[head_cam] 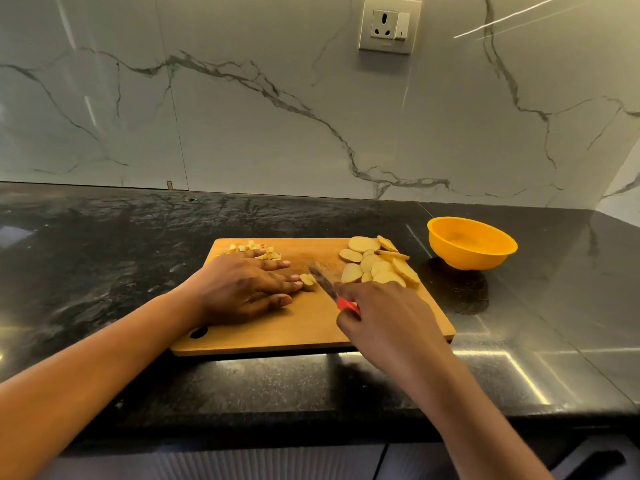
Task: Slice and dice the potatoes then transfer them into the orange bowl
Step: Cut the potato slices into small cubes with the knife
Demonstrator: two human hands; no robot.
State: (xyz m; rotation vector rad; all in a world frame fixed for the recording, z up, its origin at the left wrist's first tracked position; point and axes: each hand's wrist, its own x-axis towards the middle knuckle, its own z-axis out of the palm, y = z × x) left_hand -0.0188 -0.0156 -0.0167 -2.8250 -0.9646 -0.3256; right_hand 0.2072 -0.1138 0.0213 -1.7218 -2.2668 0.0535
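While my left hand [249,289] lies flat on the cutting board [304,327] with its fingers stretched out straight, their tips touch a small potato piece [308,281] near the board's middle. That hand grips nothing; it only rests there, palm down.

My right hand [381,317] is curled round the red handle of the knife [323,282]. From this hand the blade slants toward 11 o'clock, and its tip lies just beside the potato piece, on the piece's 3 o'clock side. I cannot tell whether the edge touches the piece.

A heap of round potato slices [377,263] sits toward the board's 2 o'clock corner, the slices overlapping one another. A smaller heap of diced potato [252,251] sits at the board's 11 o'clock edge, partly hidden behind my left hand.

The orange bowl [471,244] stands upright on the dark desk [104,244], at 3 o'clock from the slices and apart from the board. High on the marble wall, at 12 o'clock, is a wall socket [389,26].
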